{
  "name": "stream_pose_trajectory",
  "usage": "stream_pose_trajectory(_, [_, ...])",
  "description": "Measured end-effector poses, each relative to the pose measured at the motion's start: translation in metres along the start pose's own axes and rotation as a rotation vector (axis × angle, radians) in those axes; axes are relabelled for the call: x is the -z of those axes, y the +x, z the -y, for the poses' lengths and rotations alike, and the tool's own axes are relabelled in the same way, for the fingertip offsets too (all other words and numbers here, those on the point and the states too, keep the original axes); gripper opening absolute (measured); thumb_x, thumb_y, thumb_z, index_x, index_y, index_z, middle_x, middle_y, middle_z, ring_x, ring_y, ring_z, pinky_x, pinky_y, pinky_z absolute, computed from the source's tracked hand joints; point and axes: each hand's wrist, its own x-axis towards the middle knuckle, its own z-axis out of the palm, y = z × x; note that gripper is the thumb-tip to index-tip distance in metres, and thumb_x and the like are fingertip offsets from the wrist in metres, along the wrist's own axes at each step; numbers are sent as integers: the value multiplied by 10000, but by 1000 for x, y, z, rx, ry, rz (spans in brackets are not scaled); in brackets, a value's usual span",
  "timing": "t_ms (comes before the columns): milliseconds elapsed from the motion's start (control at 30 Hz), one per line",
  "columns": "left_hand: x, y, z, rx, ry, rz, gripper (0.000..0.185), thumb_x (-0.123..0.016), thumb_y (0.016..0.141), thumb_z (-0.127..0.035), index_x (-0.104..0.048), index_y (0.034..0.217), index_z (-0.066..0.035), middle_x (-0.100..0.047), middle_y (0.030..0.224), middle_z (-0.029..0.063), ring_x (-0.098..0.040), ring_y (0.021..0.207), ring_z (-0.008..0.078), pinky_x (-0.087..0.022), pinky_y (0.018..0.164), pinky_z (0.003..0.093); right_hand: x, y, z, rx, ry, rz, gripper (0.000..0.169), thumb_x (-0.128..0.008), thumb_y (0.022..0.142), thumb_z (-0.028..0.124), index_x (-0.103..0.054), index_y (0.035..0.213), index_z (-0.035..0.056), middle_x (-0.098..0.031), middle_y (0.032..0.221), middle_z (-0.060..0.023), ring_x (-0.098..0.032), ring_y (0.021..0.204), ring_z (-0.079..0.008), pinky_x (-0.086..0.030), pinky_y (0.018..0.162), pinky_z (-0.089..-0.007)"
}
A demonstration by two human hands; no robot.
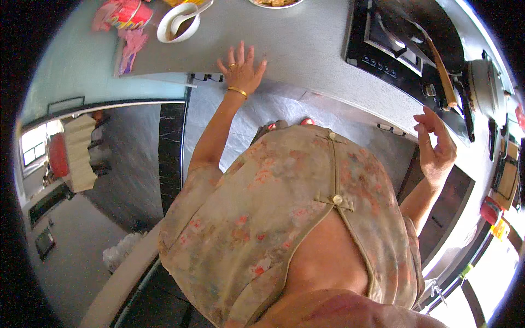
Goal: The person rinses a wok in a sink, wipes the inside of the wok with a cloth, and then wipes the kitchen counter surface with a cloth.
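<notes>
My left hand (242, 71) rests with spread fingers on the grey countertop (303, 53) near its front edge, holding nothing. A white bowl (162, 29) with brown contents and a white spoon (180, 22) stands beyond it to the left. My right hand (438, 149) is raised near the counter edge at the right, fingers curled and apart, nothing seen in it. Closest to that hand is the wooden handle (443, 74) of a dark wok (447, 28) on the black cooktop (369, 67).
Pink and red packaging (129, 14) lies at the upper left, beside a pale glass panel (74, 69). A plate of food (277, 3) is at the top edge. A lidded metal pot (486, 88) stands right of the wok. Cabinets with handles (391, 129) lie below the counter.
</notes>
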Motion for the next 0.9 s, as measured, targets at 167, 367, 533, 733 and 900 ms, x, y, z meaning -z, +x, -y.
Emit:
stream_pose_trajectory(167, [-5,-1,3,138,-60,34,594,-371,835,-514,-422,1258,-100,-267,1384,122,-205,1270,329,-114,963,607,-5,-33,-25,-226,-16,-18,233,-567,810,48,-593,1041,24,-642,849,-82,-584,765,-117,-465,690,-242])
stream_pose_trajectory(367, [-8,10,-14,5,-242,-179,489,-499,829,-367,-471,1201,-51,-357,1303,193,-302,1184,378,-224,939,544,-13,-78,-40,-424,9,-104,270,-568,795,12,-592,1063,25,-640,886,-59,-578,741,-99,-465,657,-239])
stream_pose_trajectory(533, [36,6,-77,-449,-709,-110,390,-584,791,-221,-505,1127,-39,-387,1262,184,-325,1156,391,-258,963,486,-28,-124,-16,-679,41,-227,278,-558,794,-2,-588,1069,29,-640,877,-64,-579,748,-100,-467,655,-245])
stream_pose_trajectory(733, [20,-35,-129,-842,-969,186,398,-621,727,-175,-525,1075,-7,-455,1188,194,-353,1139,383,-263,971,480,-43,-175,40,-760,32,-285,319,-553,760,-27,-558,1073,35,-636,832,-95,-591,702,-133,-480,631,-261])
stream_pose_trajectory(900, [21,-61,-175,-1041,-983,327,368,-637,690,-174,-549,1003,0,-479,1142,195,-363,1126,375,-285,958,471,-33,-232,62,-883,-92,-457,259,-566,774,82,-565,1025,16,-617,782,-163,-612,679,-265,-487,624,-326])
